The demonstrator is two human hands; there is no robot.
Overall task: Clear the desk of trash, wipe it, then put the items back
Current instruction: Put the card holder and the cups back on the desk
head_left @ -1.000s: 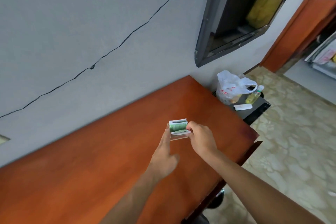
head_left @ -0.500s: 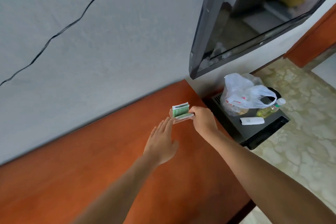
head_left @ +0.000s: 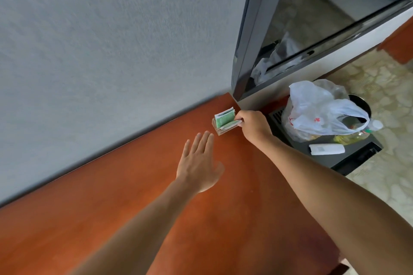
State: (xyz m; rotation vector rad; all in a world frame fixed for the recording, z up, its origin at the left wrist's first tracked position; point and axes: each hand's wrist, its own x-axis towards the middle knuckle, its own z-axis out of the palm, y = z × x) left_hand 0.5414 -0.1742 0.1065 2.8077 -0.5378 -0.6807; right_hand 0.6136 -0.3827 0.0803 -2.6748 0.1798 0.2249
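Observation:
A small clear holder with green and white cards (head_left: 224, 119) sits at the far right corner of the reddish-brown wooden desk (head_left: 156, 219), close to the wall. My right hand (head_left: 253, 124) grips the holder's right end with curled fingers. My left hand (head_left: 200, 163) hovers flat over the desk just short of the holder, fingers straight and together, holding nothing.
A wall-mounted TV (head_left: 312, 20) hangs above the desk's right end. Beside the desk a low black unit (head_left: 348, 156) carries a white plastic bag (head_left: 317, 116), a bottle of yellow liquid (head_left: 357, 133) and a white remote (head_left: 327, 149). Patterned floor lies to the right.
My right hand has carried the card holder away from me to the desk's far right corner. My left hand let go of it and now trails behind, flat.

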